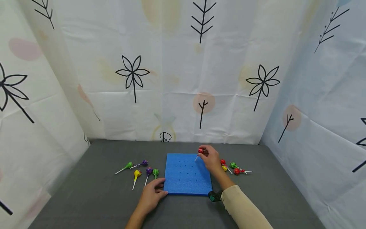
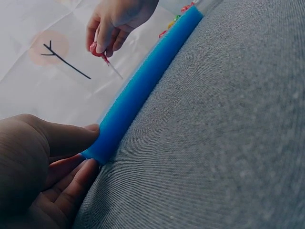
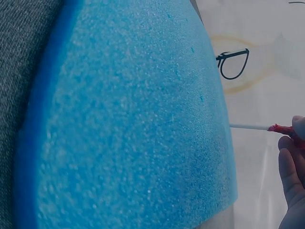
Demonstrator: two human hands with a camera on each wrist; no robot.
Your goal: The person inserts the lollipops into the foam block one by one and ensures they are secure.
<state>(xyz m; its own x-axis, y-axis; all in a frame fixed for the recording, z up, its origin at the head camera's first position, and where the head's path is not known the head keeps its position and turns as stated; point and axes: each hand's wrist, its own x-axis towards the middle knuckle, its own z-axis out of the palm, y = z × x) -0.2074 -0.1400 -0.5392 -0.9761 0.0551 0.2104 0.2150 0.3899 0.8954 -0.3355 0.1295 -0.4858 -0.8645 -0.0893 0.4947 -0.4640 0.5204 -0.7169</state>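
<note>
A blue foam board (image 1: 187, 188) with rows of small holes lies flat on the grey table. My left hand (image 1: 151, 194) grips its near left corner; in the left wrist view the thumb (image 2: 71, 138) and fingers pinch that corner. Over the far right part of the board, my right hand (image 1: 211, 159) pinches a red-wrapped lollipop (image 1: 200, 150) by its head. The white stick (image 3: 250, 127) points down toward the board, tilted. Whether its tip sits in a hole I cannot tell, as the board's edge hides it in the right wrist view.
Left of the board lie several lollipops: green (image 1: 129, 165), yellow (image 1: 137, 173) and purple (image 1: 149, 171) ones. On the right are red (image 1: 236, 171), yellow (image 1: 224, 168) and green (image 1: 233, 165) ones. Patterned white cloth (image 1: 183, 117) stands behind and on both sides.
</note>
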